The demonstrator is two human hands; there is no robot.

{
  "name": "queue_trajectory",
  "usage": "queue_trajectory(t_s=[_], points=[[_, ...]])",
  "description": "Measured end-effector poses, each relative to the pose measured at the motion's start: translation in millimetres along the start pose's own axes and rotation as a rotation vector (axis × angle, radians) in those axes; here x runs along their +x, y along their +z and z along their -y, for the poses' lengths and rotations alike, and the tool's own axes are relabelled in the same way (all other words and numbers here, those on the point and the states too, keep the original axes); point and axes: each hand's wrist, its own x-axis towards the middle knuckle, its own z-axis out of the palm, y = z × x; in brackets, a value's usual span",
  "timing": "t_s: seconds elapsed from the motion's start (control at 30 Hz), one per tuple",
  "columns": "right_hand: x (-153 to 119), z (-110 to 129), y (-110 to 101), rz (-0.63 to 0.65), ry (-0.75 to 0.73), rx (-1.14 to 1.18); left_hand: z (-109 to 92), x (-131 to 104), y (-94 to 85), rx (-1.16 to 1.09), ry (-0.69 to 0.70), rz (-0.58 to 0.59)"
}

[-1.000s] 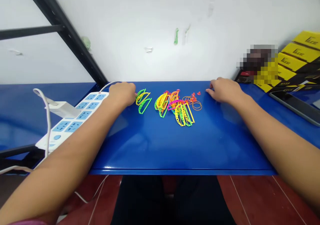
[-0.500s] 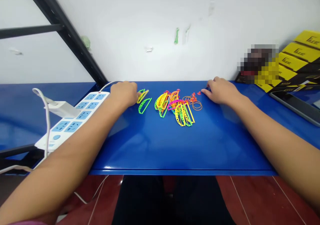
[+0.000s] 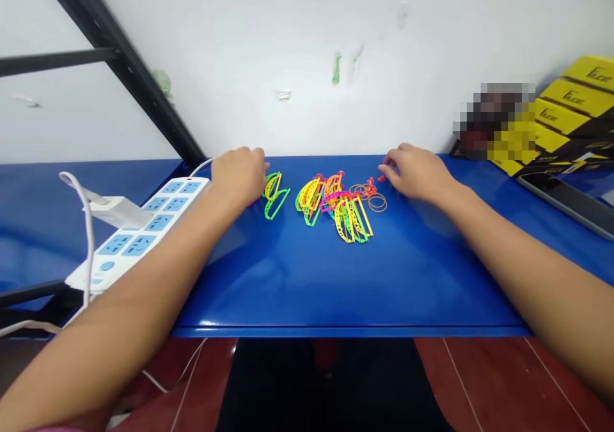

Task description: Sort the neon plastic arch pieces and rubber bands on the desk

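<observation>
My left hand [image 3: 240,176] is at the left of the blue table, back uppermost, its curled fingers mostly hidden. A bit of pink plastic [image 3: 252,202] peeks out beneath it. Just to its right lie a yellow toy bow [image 3: 272,187] and a green toy bow [image 3: 278,204]. In the middle is a pile of small plastic toy bows [image 3: 309,195] in several colours, with thin sticks among them. Orange rubber bands [image 3: 377,203] and small red suction cups [image 3: 370,189] lie right of the pile. Beside the cups rests my right hand [image 3: 415,173], thumb and fingers apart, nothing visible between them.
A white power strip [image 3: 160,222] with a plugged-in adapter [image 3: 118,214] lies under my left forearm. To the right are a dark phone [image 3: 566,205] and stacked yellow-and-black boxes [image 3: 566,120]. The white wall [image 3: 307,125] bounds the table's back; a black frame post [image 3: 144,86] stands left.
My left hand has lifted slightly, and pink plastic now shows beneath it. The yellow bow beside it has shifted a little. My right hand has moved slightly left, nearer the red cups.
</observation>
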Motion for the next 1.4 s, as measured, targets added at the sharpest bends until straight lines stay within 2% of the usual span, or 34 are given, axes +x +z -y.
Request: queue_trajectory(t_s=[0.1,0.2,0.33,0.5,0.6,0.77,0.9,0.97,1.07,1.2,1.27,1.4], points=[[-5.3,18.9,-9.7,-0.065,-0.112,0.195,-6.9,-5.5,-2.3,-0.112,0.069,-0.161],[-17.6,44.6,-19.3,0.014,-0.146,0.315,-18.2,-13.6,-1.8,-0.244,0.223,-0.238],[-31.6,67.4,-22.3,0.131,-0.206,0.32,-33.8,-26.7,2.5,-0.367,0.492,-0.198],[-31.9,69.5,-16.8,0.179,-0.257,0.347,-42.6,-36.3,8.5,-0.413,0.673,-0.158],[-30.9,69.4,-11.3,0.19,-0.227,0.513,-44.1,-36.8,12.1,-0.432,0.723,-0.141],[-32.3,72.0,-3.4,0.274,-0.095,0.929,-44.7,-34.8,14.3,-0.435,0.72,-0.148],[-31.3,69.3,-10.2,0.405,0.014,1.164,-44.1,-33.7,12.7,-0.43,0.704,-0.142],[-29.4,66.9,-15.7,0.416,0.018,1.243,-43.8,-33.7,11.4,-0.445,0.699,-0.148],[-27.1,65.9,-21.9,0.289,0.029,1.335,-44.5,-35.4,8.5,-0.534,0.657,-0.179],[-29.4,73.0,-25.5,0.058,0.042,1.438,-50.0,-43.0,3.2,-0.892,0.602,-0.13],[-32.3,78.4,-26.1,-0.007,0.033,1.464,-54.4,-47.6,2.3,-1.068,0.605,-0.072],[-37.0,84.2,-25.6,-0.07,0.004,1.45,-60.3,-50.8,7.0,-1.143,0.594,-0.059]])
